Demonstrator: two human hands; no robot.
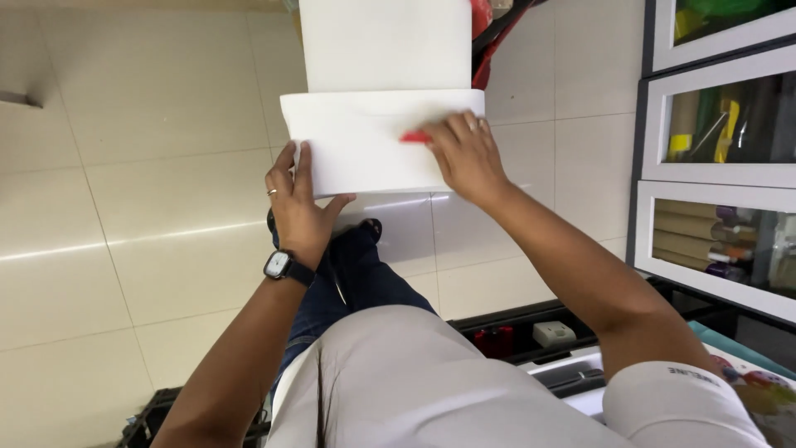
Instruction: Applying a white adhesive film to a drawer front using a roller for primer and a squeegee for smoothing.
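A wide white sheet of paper (365, 141) hangs in front of me, its lower part folded up into a band. My left hand (294, 203) grips the band's lower left edge, thumb underneath and fingers on top; it wears a ring and a wristwatch. My right hand (468, 153) presses on the band's right side and holds a small red tool (414, 137), only its tip showing from under the fingers. The upper part of the white sheet (385, 41) rises out of the top of the view.
Cream floor tiles (149, 191) lie below. White-framed glass cabinets (721, 133) with paper rolls stand at the right. A dark shelf (531, 332) with red spools and a small white box sits low right. Red and black items (493, 33) show behind the sheet.
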